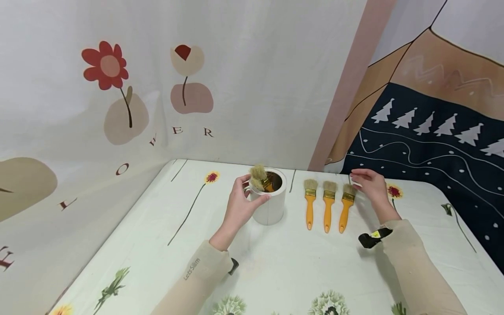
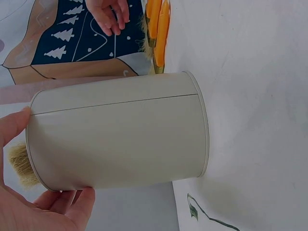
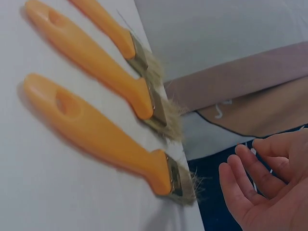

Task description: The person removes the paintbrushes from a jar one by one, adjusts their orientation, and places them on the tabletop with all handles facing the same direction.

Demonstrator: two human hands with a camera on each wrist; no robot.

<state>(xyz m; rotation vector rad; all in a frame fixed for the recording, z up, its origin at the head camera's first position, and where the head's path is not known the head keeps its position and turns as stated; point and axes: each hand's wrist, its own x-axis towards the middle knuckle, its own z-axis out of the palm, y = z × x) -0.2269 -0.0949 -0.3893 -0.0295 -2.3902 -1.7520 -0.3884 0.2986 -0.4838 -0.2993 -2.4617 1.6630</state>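
While the left hand (image 1: 243,203) is gripping the white can (image 1: 268,209) near its rim, thumb on one side and fingers curving round another, the can is standing upright toward the far edge of the surface (image 1: 283,267). Brush heads (image 1: 258,177) are poking over the rim beside those fingers, crowding that side of the opening. Between the can and the far right corner, the left brush (image 1: 309,210), middle brush (image 1: 327,210) and right brush (image 1: 344,212) are lying in a row, well apart from the can, bristles facing the far edge. The right hand (image 1: 371,186) is hovering just beside the right brush's bristles, its fingers loosely bent and holding nothing; I'm not managing to tell whether a fingertip is touching them. A black wrist device (image 1: 372,238) is jutting from the right sleeve (image 1: 413,258) toward that brush's handle. Beyond the far edge, a pale printed cloth (image 1: 267,87) is hanging close, with a dark tree-patterned cloth (image 1: 417,153) bordering the right side. Wide room is stretching from the can to the left edge, and from the handles to the near edge.
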